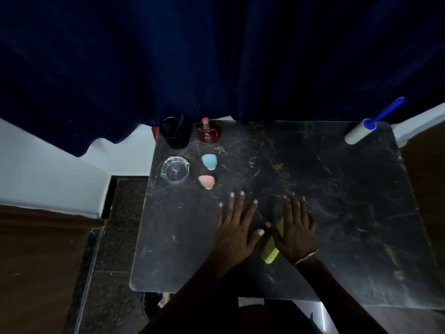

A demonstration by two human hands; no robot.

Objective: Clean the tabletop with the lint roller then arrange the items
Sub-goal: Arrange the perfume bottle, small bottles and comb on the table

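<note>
The dark marble tabletop (337, 201) fills the middle of the head view. A lint roller (361, 131) with a white roll and blue handle lies at its far right corner. My left hand (237, 230) lies flat on the table with fingers spread. My right hand (295, 230) lies flat with straight fingers on a yellow-green comb (271, 251), whose near end sticks out below the palm. Along the far left stand a black cup (175, 136), a red-brown perfume bottle (208, 132), a glass ashtray (175, 169), a teal sponge (209, 161) and a pink sponge (206, 181).
A dark blue curtain (216, 56) hangs behind the table's far edge. White wall and dark floor tiles (115, 237) lie to the left. Small brownish bits are scattered on the tabletop near the middle back.
</note>
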